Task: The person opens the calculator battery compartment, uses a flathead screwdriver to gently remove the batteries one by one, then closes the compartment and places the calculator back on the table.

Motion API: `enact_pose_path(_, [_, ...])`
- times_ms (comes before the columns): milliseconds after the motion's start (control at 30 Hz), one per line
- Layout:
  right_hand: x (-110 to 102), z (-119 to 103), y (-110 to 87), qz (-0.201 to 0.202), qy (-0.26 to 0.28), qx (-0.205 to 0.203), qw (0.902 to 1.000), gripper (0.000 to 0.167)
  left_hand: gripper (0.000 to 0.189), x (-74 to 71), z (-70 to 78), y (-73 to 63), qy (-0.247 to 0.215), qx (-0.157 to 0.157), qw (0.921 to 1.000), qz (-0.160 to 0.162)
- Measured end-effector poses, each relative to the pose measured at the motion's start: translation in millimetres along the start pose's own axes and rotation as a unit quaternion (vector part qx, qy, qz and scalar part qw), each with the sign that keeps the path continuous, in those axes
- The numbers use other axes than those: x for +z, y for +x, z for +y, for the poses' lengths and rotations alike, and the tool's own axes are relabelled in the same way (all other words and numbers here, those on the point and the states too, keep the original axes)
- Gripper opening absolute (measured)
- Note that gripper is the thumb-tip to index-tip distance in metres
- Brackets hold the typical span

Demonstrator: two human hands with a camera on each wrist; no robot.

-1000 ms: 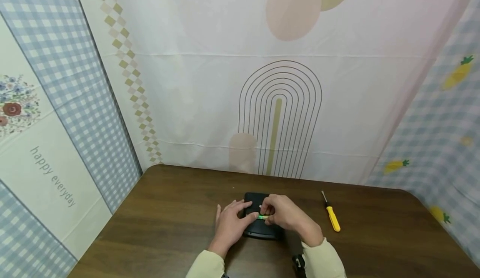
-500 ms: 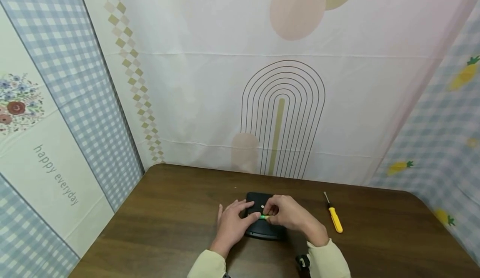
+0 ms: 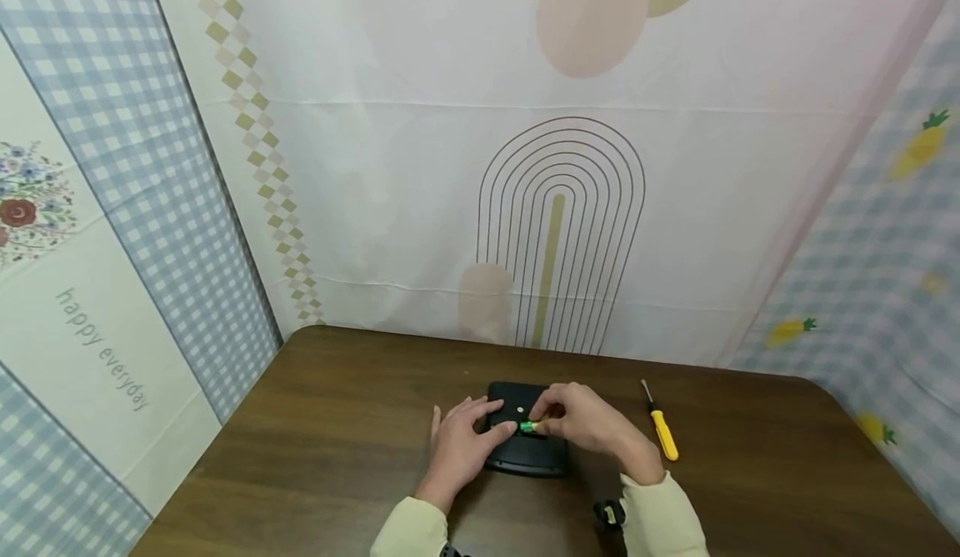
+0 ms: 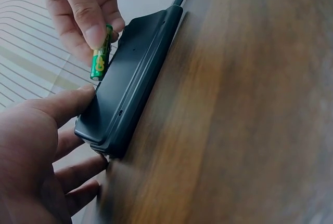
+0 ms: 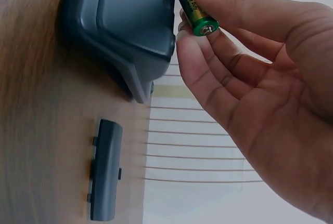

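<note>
Two hands meet over a black device [image 3: 525, 440] lying mid-counter [image 3: 337, 440]. Right hand [image 3: 588, 419] pinches a green battery [image 3: 528, 427] between thumb and fingers, just above the device's top face. Left hand [image 3: 461, 449] rests with relaxed fingers on the device's left edge. Only the right wrist view shows a loose grey cover [image 5: 105, 169] lying on the counter beside the device. Head view alone shows a whole yellow screwdriver [image 3: 663, 434] to the right.
</note>
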State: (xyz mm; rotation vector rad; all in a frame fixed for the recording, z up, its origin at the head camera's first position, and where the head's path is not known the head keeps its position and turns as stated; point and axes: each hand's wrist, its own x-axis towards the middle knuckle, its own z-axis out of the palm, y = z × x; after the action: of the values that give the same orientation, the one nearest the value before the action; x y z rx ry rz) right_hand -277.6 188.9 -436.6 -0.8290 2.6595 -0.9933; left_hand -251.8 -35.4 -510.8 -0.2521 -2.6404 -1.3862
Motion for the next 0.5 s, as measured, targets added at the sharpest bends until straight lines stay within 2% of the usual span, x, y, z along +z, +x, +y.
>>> enact_pose_path(100, [-2.9,2.1,-0.5,0.014,-0.001,0.0,0.9999,0.009,0.049,-2.1,1.0,-0.2,-0.001,-0.003,1.0,-0.003])
enact_pose_path(200, [-4.8,6.3,-1.2,0.049,-0.015,0.006,0.9987,0.008,0.049,-2.3,1.3,-0.1,0.0,-0.005,1.0,-0.004])
enact_pose_path(400, [-5.7,17.7,-3.8,0.134,-0.036,0.059,0.9886,0.01,0.049,-1.0,0.3,-0.1,-0.002,-0.006,1.0,0.0])
enact_pose_path(500, [-7.0,28.0,-6.1,0.156,-0.054,0.069,0.9838,0.009,0.05,-1.1,-0.1,-0.3,-0.005,-0.006,1.0,0.0])
